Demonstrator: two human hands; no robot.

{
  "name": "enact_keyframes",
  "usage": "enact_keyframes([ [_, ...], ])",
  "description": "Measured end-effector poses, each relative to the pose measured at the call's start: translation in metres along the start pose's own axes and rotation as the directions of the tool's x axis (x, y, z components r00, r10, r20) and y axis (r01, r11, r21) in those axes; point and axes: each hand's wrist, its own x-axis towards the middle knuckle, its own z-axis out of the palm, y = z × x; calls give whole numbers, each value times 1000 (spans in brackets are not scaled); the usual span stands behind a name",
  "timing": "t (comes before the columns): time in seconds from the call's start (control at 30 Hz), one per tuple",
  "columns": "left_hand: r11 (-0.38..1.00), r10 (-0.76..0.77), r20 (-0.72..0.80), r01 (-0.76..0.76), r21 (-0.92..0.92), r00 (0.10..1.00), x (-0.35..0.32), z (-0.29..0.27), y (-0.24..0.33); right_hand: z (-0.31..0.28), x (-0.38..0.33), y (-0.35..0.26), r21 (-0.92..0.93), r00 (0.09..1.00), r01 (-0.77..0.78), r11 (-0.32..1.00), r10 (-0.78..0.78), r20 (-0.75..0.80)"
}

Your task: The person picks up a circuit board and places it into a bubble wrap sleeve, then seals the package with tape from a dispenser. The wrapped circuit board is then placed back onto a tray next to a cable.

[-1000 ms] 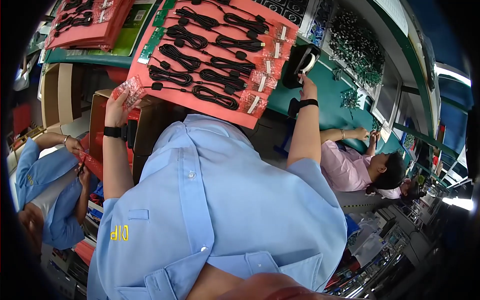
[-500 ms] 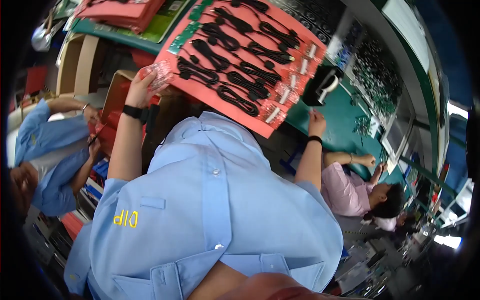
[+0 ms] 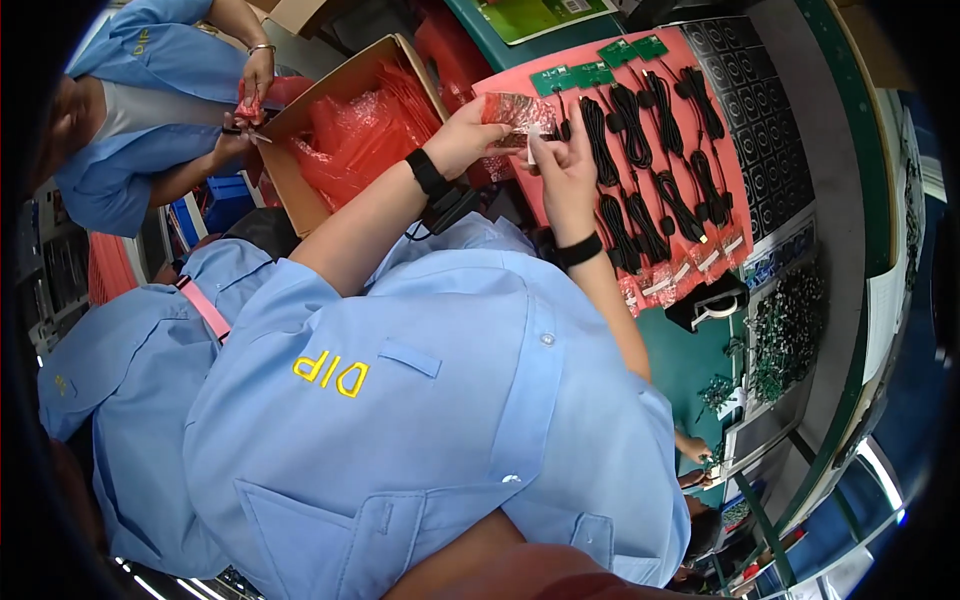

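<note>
My left hand (image 3: 468, 138) is closed on a clear-and-pink bubble bag (image 3: 522, 110), held up over the left edge of the pink sheet (image 3: 520, 75). What the bag contains is hard to make out. Beside it is my right hand (image 3: 566, 185), its thumb against a small white strip (image 3: 533, 140) at the bag's lower edge; its index finger points away from me. Across the pink sheet lie several black bundled cables (image 3: 635, 125), with green circuit boards (image 3: 570, 78) along the far side. Bubble bags with white strips (image 3: 680, 275) line its right side.
A carton (image 3: 290, 125) of red bubble bags stands at my left, near a co-worker's hands (image 3: 255, 80). Right of the sheet are a black tape dispenser (image 3: 708, 305), a black tray of round parts (image 3: 740, 110) and a heap of small parts (image 3: 785, 330). Another person's hand (image 3: 692, 447) reaches in farther right.
My right hand has left the tape dispenser and come over to the bag in my left hand. My view has turned left, bringing the carton of red bags into sight.
</note>
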Motion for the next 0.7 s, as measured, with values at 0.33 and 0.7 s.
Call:
enact_keyframes([
  [0.33, 997, -63, -162, 55, -52, 985, 5, -3, -6, 13, 30, 30, -602, 984, -170, 780, 167, -61],
  [0.7, 944, -325, -211, 301, -138, 922, 69, -40, -13, 2, 38, 60, -819, 998, 66, 570, -49, 47],
])
